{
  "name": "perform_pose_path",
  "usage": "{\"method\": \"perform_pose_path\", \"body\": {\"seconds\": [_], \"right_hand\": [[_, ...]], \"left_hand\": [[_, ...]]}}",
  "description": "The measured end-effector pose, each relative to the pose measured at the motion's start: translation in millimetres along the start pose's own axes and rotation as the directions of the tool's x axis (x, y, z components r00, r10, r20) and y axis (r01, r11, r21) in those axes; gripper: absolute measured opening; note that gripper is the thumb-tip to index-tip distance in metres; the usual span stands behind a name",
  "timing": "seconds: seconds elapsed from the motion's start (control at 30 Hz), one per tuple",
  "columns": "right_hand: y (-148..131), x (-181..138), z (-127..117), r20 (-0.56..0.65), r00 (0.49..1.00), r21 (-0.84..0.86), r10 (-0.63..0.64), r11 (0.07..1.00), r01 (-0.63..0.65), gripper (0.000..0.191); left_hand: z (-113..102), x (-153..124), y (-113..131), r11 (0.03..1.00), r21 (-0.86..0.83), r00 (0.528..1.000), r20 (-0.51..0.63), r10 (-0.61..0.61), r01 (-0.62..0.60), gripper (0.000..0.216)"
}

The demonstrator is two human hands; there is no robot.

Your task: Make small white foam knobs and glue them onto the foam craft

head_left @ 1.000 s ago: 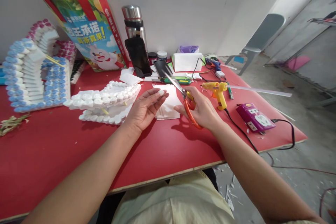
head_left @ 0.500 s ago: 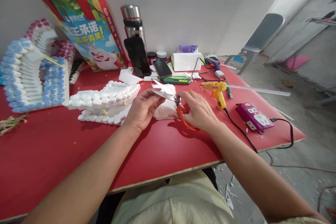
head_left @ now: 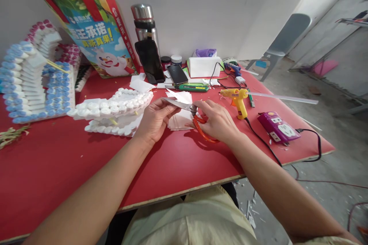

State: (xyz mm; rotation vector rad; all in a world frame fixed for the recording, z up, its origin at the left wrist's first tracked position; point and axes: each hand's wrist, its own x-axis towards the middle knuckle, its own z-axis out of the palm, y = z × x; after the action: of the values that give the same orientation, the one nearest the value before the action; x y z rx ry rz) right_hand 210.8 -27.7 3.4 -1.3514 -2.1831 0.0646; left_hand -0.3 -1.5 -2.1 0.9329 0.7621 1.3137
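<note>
My right hand (head_left: 217,121) grips orange-handled scissors (head_left: 193,116) whose steel blades point left toward my left hand (head_left: 156,120). My left hand's fingers are curled together at the blade tips, pinching a small white piece that is mostly hidden. Both hands hover over a stack of white sheets (head_left: 179,116) on the red table (head_left: 71,157). Just left of my left hand lies a white foam model (head_left: 113,109) edged with rows of small white discs.
A yellow glue gun (head_left: 237,97), a purple power strip (head_left: 277,127) with black cable, two phones (head_left: 178,74), a steel flask (head_left: 144,23), a white box (head_left: 204,67) and a printed bag (head_left: 94,30) line the back. Blue-trimmed foam models (head_left: 34,80) stand at the far left. The table's front edge runs below my arms.
The scissors swung down from pointing up and away to lying level, blades toward my left hand. My left hand closed from open-palmed onto the small white piece.
</note>
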Motion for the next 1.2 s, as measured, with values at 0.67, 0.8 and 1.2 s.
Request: {"method": "perform_pose_path", "body": {"seconds": [0.67, 0.8, 1.2], "right_hand": [[15, 6, -9, -0.013, 0.856, -0.092, 0.517, 0.852, -0.516, 0.036], [19, 7, -8, 0.044, 0.819, -0.215, 0.572, 0.806, -0.552, 0.042], [7, 8, -10, 0.155, 0.785, -0.360, 0.600, 0.774, -0.521, 0.039]], "left_hand": [[2, -2, 4, 1.000, -0.023, 0.998, 0.061, -0.010, 0.011, 0.028], [2, -3, 5, 1.000, 0.029, 0.998, 0.069, 0.000, -0.002, 0.030], [-3, 2, 21, 0.988, 0.146, 0.996, -0.057, 0.066, -0.057, 0.034]]}}
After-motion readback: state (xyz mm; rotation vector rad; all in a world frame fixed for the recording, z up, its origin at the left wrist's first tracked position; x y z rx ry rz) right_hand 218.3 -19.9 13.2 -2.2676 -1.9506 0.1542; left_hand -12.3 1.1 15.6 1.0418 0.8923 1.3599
